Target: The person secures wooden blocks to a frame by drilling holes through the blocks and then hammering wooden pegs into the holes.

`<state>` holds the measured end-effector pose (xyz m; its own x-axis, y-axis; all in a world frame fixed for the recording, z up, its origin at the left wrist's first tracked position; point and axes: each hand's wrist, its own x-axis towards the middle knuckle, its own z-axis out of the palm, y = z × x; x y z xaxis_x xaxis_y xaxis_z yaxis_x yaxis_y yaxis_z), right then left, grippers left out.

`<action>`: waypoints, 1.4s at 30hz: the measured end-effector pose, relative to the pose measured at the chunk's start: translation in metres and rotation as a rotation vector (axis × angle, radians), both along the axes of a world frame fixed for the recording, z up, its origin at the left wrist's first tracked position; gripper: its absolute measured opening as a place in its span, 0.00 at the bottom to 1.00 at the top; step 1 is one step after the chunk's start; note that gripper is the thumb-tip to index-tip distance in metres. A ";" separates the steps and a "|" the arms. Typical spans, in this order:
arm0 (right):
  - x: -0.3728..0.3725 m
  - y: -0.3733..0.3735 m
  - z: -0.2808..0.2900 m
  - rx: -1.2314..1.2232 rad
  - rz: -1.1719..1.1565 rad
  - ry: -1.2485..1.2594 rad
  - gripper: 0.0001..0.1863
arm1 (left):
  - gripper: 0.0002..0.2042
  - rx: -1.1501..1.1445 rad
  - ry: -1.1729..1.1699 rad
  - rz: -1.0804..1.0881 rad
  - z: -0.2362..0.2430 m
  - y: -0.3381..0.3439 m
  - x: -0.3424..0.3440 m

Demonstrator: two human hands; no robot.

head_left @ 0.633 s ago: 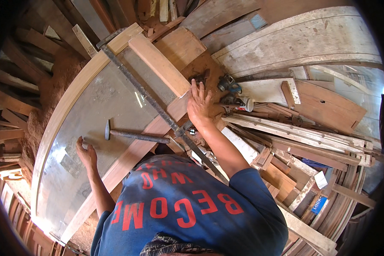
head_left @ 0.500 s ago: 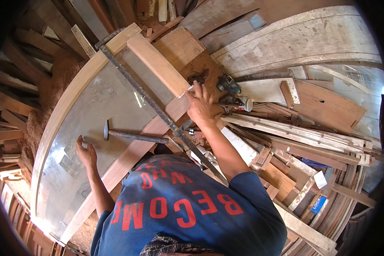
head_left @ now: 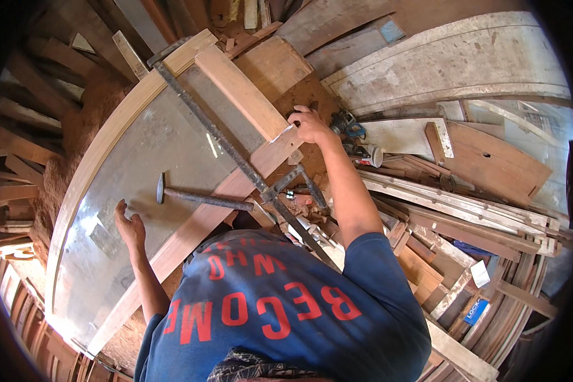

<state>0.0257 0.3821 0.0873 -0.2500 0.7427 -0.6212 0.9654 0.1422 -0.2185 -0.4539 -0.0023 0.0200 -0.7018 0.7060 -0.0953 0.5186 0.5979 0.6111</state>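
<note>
My left hand (head_left: 130,229) hangs open, fingers apart, over the glass-like grey panel (head_left: 140,149) of a curved wooden frame (head_left: 102,140). Near it a hammer (head_left: 204,199) lies with its head on the panel and its handle across the straight wooden rail (head_left: 191,239). A long bar clamp (head_left: 216,134) spans the frame from the curved edge to the rail. Past the rail's far end my right hand (head_left: 312,125) is closed beside a wooden block (head_left: 245,95). A dark thing shows at its fingers, mostly covered, and I cannot make out what it is.
A blue-and-dark power tool (head_left: 348,124) and a white tub (head_left: 372,155) sit right of my right hand. Stacked boards (head_left: 458,204) fill the right side. Scrap wood (head_left: 38,134) lies along the left. A large pale curved panel (head_left: 452,57) rests at the far right.
My right hand has moved slightly right and farther off, from the block's near end toward the dark thing, and its fingers have curled. The clamp's handle is now uncovered. The left hand stays put.
</note>
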 end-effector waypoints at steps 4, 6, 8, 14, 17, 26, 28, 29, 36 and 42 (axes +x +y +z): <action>0.011 -0.001 -0.015 0.070 0.043 0.118 0.25 | 0.29 -0.018 -0.032 0.006 0.002 -0.006 0.003; 0.015 -0.007 -0.022 0.114 0.040 0.157 0.23 | 0.29 -0.009 -0.053 0.014 0.000 -0.010 0.003; 0.018 -0.003 -0.029 0.083 0.006 0.195 0.22 | 0.28 -0.002 -0.070 0.018 -0.002 -0.014 0.001; 0.014 0.012 -0.031 0.052 0.106 0.133 0.19 | 0.27 0.000 -0.071 0.024 0.005 -0.013 -0.002; 0.003 0.006 -0.012 0.115 0.127 0.119 0.20 | 0.27 -0.001 -0.071 0.038 0.008 -0.015 -0.002; 0.006 -0.037 -0.002 0.206 -0.005 0.132 0.25 | 0.26 -0.014 -0.110 0.083 0.005 -0.015 0.008; 0.002 -0.051 -0.006 0.244 -0.031 0.127 0.28 | 0.25 0.021 -0.069 0.030 -0.004 -0.019 0.005; -0.002 -0.061 -0.009 0.273 -0.045 0.114 0.30 | 0.26 0.013 -0.079 0.040 -0.006 -0.020 0.004; -0.042 -0.117 -0.017 0.386 -0.151 -0.073 0.45 | 0.27 0.002 -0.128 0.054 0.010 0.002 0.009; -0.032 -0.102 0.014 0.315 -0.049 -0.040 0.39 | 0.27 0.010 -0.112 0.011 0.005 0.009 0.007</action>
<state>-0.0067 0.2800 0.1018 -0.1891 0.9106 -0.3674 0.9798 0.1501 -0.1323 -0.4468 0.0063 0.0255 -0.6946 0.6999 -0.1666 0.4400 0.5965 0.6712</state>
